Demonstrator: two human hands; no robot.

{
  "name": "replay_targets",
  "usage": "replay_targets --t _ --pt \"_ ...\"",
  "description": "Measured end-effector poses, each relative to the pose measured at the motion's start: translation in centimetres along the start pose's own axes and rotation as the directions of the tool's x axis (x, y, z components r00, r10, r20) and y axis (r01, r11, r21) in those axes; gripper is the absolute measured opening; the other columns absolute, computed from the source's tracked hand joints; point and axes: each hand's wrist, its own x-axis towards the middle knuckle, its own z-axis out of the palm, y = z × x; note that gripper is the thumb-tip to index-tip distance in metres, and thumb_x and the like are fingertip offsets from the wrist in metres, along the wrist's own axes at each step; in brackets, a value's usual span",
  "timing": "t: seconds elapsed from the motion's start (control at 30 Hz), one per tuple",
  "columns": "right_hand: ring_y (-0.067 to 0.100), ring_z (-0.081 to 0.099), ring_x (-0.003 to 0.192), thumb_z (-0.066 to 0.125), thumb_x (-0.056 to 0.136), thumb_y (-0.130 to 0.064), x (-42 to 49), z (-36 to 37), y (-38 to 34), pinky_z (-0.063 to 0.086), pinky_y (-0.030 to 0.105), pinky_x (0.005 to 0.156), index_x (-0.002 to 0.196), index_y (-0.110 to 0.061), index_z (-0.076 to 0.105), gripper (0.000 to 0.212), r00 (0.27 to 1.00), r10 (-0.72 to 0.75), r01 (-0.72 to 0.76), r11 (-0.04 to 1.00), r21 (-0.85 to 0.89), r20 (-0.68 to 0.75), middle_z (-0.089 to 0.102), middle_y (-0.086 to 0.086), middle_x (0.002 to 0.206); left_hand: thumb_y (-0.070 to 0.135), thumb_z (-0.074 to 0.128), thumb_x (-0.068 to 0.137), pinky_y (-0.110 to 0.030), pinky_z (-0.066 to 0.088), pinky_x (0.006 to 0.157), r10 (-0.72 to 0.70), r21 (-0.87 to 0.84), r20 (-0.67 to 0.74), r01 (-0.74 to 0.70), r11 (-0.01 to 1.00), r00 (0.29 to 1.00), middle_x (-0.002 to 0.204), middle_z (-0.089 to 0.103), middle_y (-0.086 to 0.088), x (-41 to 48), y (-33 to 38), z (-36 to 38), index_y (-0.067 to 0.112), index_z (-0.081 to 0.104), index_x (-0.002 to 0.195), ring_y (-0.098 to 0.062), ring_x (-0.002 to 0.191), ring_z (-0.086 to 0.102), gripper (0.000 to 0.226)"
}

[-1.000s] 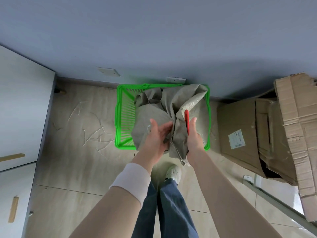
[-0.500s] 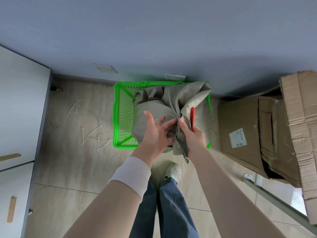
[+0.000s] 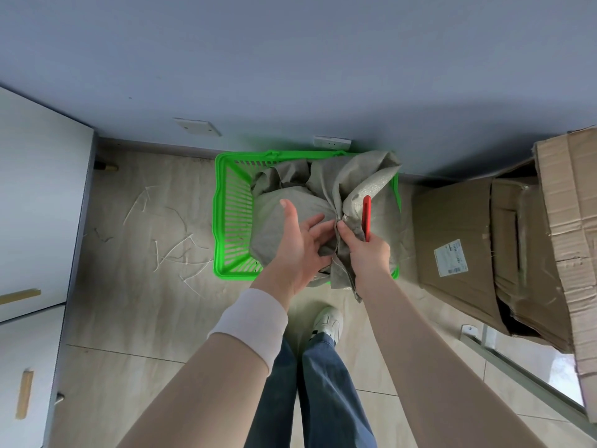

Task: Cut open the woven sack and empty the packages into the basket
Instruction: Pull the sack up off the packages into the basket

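Observation:
A grey woven sack (image 3: 326,185) lies crumpled in a bright green plastic basket (image 3: 231,218) on the floor by the wall. My left hand (image 3: 298,244) rests spread on the sack's bulging lower part, fingers reaching into a fold. My right hand (image 3: 366,250) pinches the gathered sack fabric and also holds a red cutter (image 3: 366,218), which points away from me along the sack. The packages inside are hidden by the fabric.
Flattened and open cardboard boxes (image 3: 484,250) stand right of the basket. Pale string scraps (image 3: 174,250) litter the floor to the left. A white cabinet (image 3: 35,205) is at far left. A metal rail (image 3: 517,373) lies at lower right. My shoe (image 3: 328,321) is just below the basket.
My left hand has opened and slid up over the sack's bulge. My right hand has shifted slightly right and turned, pinching the fabric, with the red cutter still in it.

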Motion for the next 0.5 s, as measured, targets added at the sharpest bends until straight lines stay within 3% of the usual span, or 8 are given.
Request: replay_targets --t 0.07,0.23,0.33,0.37,0.4,0.43,0.47,0.5 --pt "0.026 0.063 0.074 0.072 0.077 -0.032 0.1 0.1 -0.1 0.056 0.042 0.078 0.063 -0.019 0.058 0.024 0.999 -0.015 0.015 1.0 -0.016 -0.034 0.061 0.004 0.067 0.075 0.001 0.081 -0.05 0.024 0.113 0.001 0.028 -0.008 -0.001 1.0 1.0 0.145 0.043 -0.008 0.1 0.0 0.1 0.011 0.023 0.146 -0.023 0.138 0.035 0.094" --pt "0.029 0.061 0.078 0.068 0.082 -0.03 0.5 0.2 0.0 0.054 0.045 0.081 0.07 -0.011 0.061 0.023 0.993 -0.046 0.038 0.997 -0.07 -0.107 0.059 0.007 0.068 0.066 0.005 0.089 -0.041 0.039 0.09 0.015 0.115 0.014 -0.017 0.993 1.0 0.141 0.048 -0.009 -1.2 0.3 1.2 0.015 0.024 0.144 -0.024 0.13 0.044 0.078" --pt "0.028 0.057 0.077 0.066 0.083 -0.03 0.4 -0.4 -0.1 0.049 0.036 0.074 0.085 -0.002 0.064 0.028 0.993 -0.034 0.026 0.997 -0.077 -0.111 0.058 0.008 0.071 0.044 0.022 0.099 -0.042 0.052 0.086 0.273 0.233 -0.05 -0.254 0.939 0.961 0.127 0.057 -0.01 -1.5 3.2 0.5 0.016 0.038 0.131 -0.026 0.107 0.06 0.045" --pt "0.026 0.056 0.076 0.066 0.084 -0.03 0.4 -0.7 0.0 0.047 0.034 0.071 0.08 -0.005 0.061 0.026 0.994 -0.03 0.022 0.997 -0.076 -0.101 0.056 0.005 0.068 0.036 0.027 0.101 -0.04 0.054 0.082 0.436 0.217 -0.144 -0.401 0.89 0.889 0.119 0.06 -0.008 -1.4 4.8 -0.4 0.014 0.04 0.128 -0.022 0.101 0.061 0.037" --pt "0.025 0.055 0.074 0.066 0.084 -0.031 0.3 -0.9 0.2 0.046 0.034 0.07 0.073 -0.007 0.057 0.027 0.996 -0.022 0.016 0.998 -0.066 -0.091 0.053 0.003 0.065 0.028 0.032 0.101 -0.038 0.053 0.085 0.597 0.236 -0.306 -0.549 0.802 0.741 0.116 0.06 -0.006 -1.1 6.3 -1.7 0.013 0.042 0.127 -0.02 0.102 0.06 0.031" --pt "0.024 0.055 0.073 0.066 0.084 -0.031 0.3 -1.1 0.4 0.046 0.036 0.07 0.069 -0.009 0.054 0.029 0.996 -0.015 0.011 0.999 -0.052 -0.084 0.052 0.002 0.065 0.023 0.035 0.1 -0.038 0.046 0.096 0.711 0.335 -0.482 -0.642 0.689 0.512 0.123 0.057 -0.007 -0.6 7.3 -3.3 0.011 0.042 0.13 -0.019 0.113 0.055 0.033" --pt "0.024 0.054 0.072 0.066 0.083 -0.031 0.3 -1.2 0.6 0.047 0.037 0.071 0.066 -0.011 0.052 0.029 0.997 -0.011 0.008 0.999 -0.041 -0.077 0.052 0.003 0.065 0.022 0.034 0.1 -0.035 0.033 0.108 0.769 0.53 -0.557 -0.579 0.62 0.314 0.138 0.047 -0.011 0.4 7.4 -5.0 0.008 0.038 0.137 -0.022 0.129 0.044 0.04" --pt "0.023 0.054 0.072 0.066 0.083 -0.031 0.3 -1.1 0.8 0.047 0.036 0.071 0.065 -0.013 0.052 0.03 0.998 -0.007 0.005 0.999 -0.034 -0.07 0.052 0.003 0.066 0.026 0.031 0.1 -0.033 0.019 0.114 0.819 0.708 -0.519 -0.414 0.573 0.246 0.151 0.031 -0.014 1.9 6.6 -6.2 0.006 0.029 0.143 -0.024 0.141 0.028 0.048"
